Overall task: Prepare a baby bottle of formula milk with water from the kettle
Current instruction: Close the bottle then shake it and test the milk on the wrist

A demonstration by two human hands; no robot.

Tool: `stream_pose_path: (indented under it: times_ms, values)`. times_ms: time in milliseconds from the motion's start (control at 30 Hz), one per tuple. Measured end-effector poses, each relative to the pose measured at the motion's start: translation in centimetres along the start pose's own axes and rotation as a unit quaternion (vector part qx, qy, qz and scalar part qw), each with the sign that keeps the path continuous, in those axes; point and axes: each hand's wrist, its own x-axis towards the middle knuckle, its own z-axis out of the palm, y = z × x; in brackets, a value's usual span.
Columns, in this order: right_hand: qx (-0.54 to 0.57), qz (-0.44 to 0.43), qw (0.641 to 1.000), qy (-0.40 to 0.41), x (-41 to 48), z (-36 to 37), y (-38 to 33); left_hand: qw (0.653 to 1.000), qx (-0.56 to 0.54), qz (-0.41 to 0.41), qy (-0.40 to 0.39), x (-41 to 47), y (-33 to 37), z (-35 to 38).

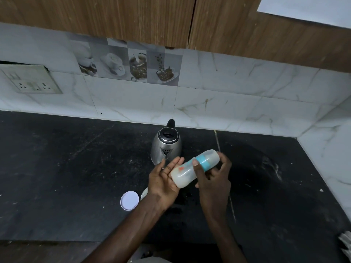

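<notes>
A baby bottle (pixel 191 168) with a teal collar, a clear cap and milky liquid inside lies tilted on its side between my two hands, above the black counter (pixel 66 177). My right hand (pixel 212 175) grips it around the collar, thumb on top and fingers curled behind. My left hand (pixel 163 177) is flat with straight fingers, its palm pressed against the bottle's base end. A steel kettle (pixel 166 147) with a black lid and handle stands on the counter just behind my hands.
A white round lid (pixel 129 200) lies on the counter left of my left wrist, with a pale container (pixel 144 193) partly hidden behind the wrist. A tiled wall with a socket plate (pixel 30 80) runs behind. Wooden cabinets (pixel 152 18) hang overhead.
</notes>
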Motion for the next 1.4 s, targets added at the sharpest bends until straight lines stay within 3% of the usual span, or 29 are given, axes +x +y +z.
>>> stream_pose_path:
  times_ms: [100,233,367,633,1100,1300,1400]
  values:
    - [0.027,0.012,0.999,0.043,0.6,-0.4,0.1,1.0,0.013,0.005,0.002,-0.2,-0.2,0.1]
    - [-0.008,0.013,1.0,-0.017,0.0,0.0,1.0,1.0,0.004,-0.011,0.0,-0.4,-0.5,0.1]
    - [-0.018,0.011,0.999,-0.029,-0.5,0.2,2.2,1.0,-0.009,-0.018,-0.006,-0.6,-0.7,0.3]
    - [-0.077,-0.036,0.981,-0.177,-1.0,0.2,2.1,0.999,-0.024,-0.024,-0.014,-0.7,-0.6,-0.4]
    - [-0.077,-0.047,0.981,-0.17,-1.9,0.9,1.4,0.999,-0.021,-0.016,-0.028,-1.7,0.3,-1.2]
    - [-0.005,-0.052,0.997,-0.057,-2.1,1.3,0.3,1.0,0.003,0.018,-0.008,-1.8,0.8,-1.5]
    - [-0.059,-0.072,0.988,-0.127,-2.2,1.4,-0.1,1.0,0.002,0.013,-0.019,-1.9,0.9,-1.4]
